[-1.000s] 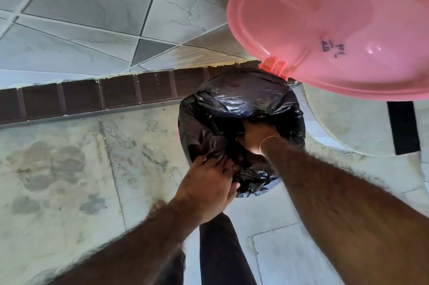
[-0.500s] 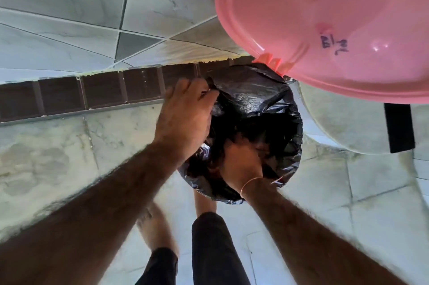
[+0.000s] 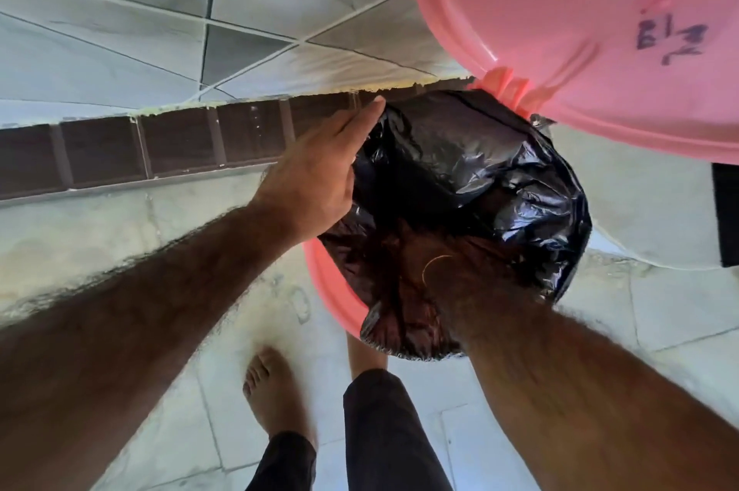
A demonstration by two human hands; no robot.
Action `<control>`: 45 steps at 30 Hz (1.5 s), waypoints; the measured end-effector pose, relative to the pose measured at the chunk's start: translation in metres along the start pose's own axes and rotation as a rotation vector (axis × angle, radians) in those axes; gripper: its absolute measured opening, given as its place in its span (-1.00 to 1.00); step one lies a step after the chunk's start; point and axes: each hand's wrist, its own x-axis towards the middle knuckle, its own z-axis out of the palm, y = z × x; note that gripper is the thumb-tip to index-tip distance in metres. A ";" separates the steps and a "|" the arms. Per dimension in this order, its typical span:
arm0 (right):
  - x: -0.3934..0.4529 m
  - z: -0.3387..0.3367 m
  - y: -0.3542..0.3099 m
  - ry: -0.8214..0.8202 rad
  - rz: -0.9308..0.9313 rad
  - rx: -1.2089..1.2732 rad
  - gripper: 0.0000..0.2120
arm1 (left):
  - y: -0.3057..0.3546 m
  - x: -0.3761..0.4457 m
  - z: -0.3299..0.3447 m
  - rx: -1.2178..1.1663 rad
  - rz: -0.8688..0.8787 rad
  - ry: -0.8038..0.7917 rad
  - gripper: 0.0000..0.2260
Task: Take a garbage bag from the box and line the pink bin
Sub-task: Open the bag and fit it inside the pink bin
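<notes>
Black, crinkled, glossy plastic: the one garbage bag [image 3: 472,170] I see sits in the mouth of the round pink bin [image 3: 326,286], draped over most of the rim, with a smooth pink arc bare at the near left. My left hand [image 3: 320,174] lies against the bag's far-left edge, fingers straight and together. My right hand [image 3: 412,250] is sunk inside the bag; I cannot tell how its fingers lie. The hinged pink lid [image 3: 560,10] stands open above. Two bare feet rest on veined grey tiles [image 3: 120,242].
</notes>
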 end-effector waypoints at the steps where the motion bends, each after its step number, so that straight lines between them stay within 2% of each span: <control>1: -0.005 0.002 0.000 -0.056 -0.008 -0.005 -0.42 | -0.001 -0.002 0.002 -0.017 -0.008 0.001 -0.34; 3: -0.015 0.000 -0.004 -0.069 0.004 0.039 -0.42 | -0.001 -0.004 0.003 -0.042 -0.017 -0.005 -0.32; 5: -0.027 -0.014 -0.011 0.039 0.032 0.182 -0.49 | 0.002 -0.004 0.004 -0.049 -0.027 -0.021 -0.29; 8: -0.055 -0.043 -0.011 0.355 0.011 0.334 -0.73 | 0.011 -0.006 -0.005 0.026 -0.083 -0.020 -0.28; 11: -0.089 -0.067 0.000 0.751 0.033 0.422 -0.78 | 0.027 -0.025 -0.010 0.182 -0.227 0.185 -0.41; 13: -0.107 -0.081 0.011 0.931 0.162 0.415 -0.77 | 0.048 -0.050 -0.012 0.146 -0.373 0.294 -0.55; 14: -0.111 -0.086 0.016 0.965 0.268 0.411 -0.73 | 0.059 -0.066 -0.009 0.112 -0.454 0.309 -0.63; 17: -0.114 -0.095 0.031 0.927 0.513 0.540 -0.61 | 0.095 -0.111 0.005 -0.022 -0.653 0.223 -0.68; 20: -0.109 -0.099 0.035 0.795 0.514 0.839 -0.64 | 0.112 -0.127 0.013 -0.151 -0.686 0.147 -0.75; 23: -0.110 -0.103 0.029 0.702 0.564 0.965 -0.64 | 0.103 -0.124 0.011 -0.242 -0.758 0.153 -0.87; 24: -0.111 -0.105 0.029 0.687 0.569 0.968 -0.64 | 0.097 -0.123 0.010 -0.242 -0.769 0.161 -0.96; 26: -0.111 -0.108 0.031 0.659 0.582 0.959 -0.62 | 0.089 -0.124 0.009 -0.219 -0.769 0.159 -0.85; 28: -0.109 -0.111 0.035 0.635 0.602 0.945 -0.57 | 0.086 -0.125 0.006 -0.206 -0.784 0.175 -0.82; 31: -0.105 -0.118 0.038 0.602 0.626 0.940 -0.49 | 0.095 -0.121 0.003 -0.308 -0.923 0.306 -0.88; 33: -0.105 -0.121 0.037 0.579 0.636 0.931 -0.46 | 0.103 -0.115 0.005 -0.371 -1.028 0.296 -0.71; 34: -0.104 -0.123 0.036 0.572 0.639 0.928 -0.46 | 0.106 -0.112 0.006 -0.377 -1.058 0.261 -0.72; 36: -0.103 -0.125 0.034 0.574 0.645 0.931 -0.45 | 0.106 -0.110 0.007 -0.360 -1.108 0.222 -0.86; 38: -0.101 -0.128 0.033 0.583 0.644 0.928 -0.44 | 0.102 -0.115 0.007 -0.344 -1.091 0.258 -0.91; 41: -0.096 -0.127 0.036 0.579 0.650 0.900 -0.40 | 0.093 -0.129 0.009 -0.320 -1.018 0.292 -0.83; 45: -0.094 -0.126 0.033 0.562 0.691 0.836 -0.44 | 0.092 -0.137 0.005 -0.389 -1.066 0.385 -0.91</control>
